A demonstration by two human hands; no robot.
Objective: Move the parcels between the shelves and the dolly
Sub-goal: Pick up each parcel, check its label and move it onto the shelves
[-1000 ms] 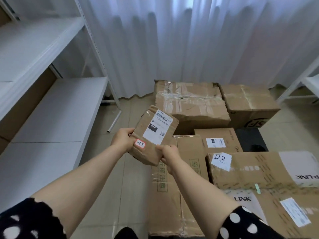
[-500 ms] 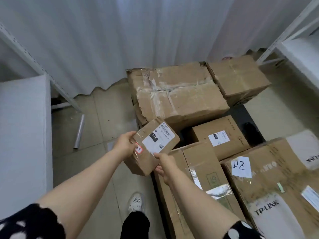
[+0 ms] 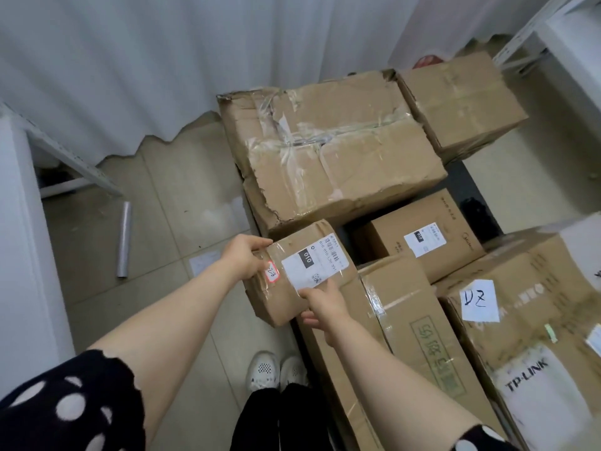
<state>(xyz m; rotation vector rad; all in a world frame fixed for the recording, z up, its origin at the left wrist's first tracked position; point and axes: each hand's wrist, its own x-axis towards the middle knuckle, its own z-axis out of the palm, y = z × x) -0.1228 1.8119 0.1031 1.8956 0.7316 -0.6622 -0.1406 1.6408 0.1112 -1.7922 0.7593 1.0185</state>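
The person is standing at the edge of the dolly (image 3: pixel 463 177), holding a small parcel (image 3: pixel 294 247) in both hands just in front of the big crumpled box (image 3: pixel 341 151). The left grip (image 3: pixel 244 258) is closing round the parcel's left end, with the fingers curling over its far upper edge beside a red-bordered sticker (image 3: pixel 272 271). The right grip (image 3: pixel 325 307) is pinching the near right edge, the thumb lying on top at the rim of the white shipping label (image 3: pixel 313 266) and the other fingers tucking beneath. The parcel is tilting, its left side hanging over the tiled floor (image 3: pixel 182 196) and its right corner reaching the top of a long box with green print (image 3: pixel 400 323); whether it is touching that box, I cannot tell. Beyond it a box with a white label (image 3: pixel 426 236) is sitting low between the others, and a TP-LINK box (image 3: pixel 533 323) carrying a handwritten paper note (image 3: pixel 479 301) is standing to the right. A silvery tube (image 3: pixel 124 239) is lying on the floor near the white shelf (image 3: pixel 19 222) on the left.
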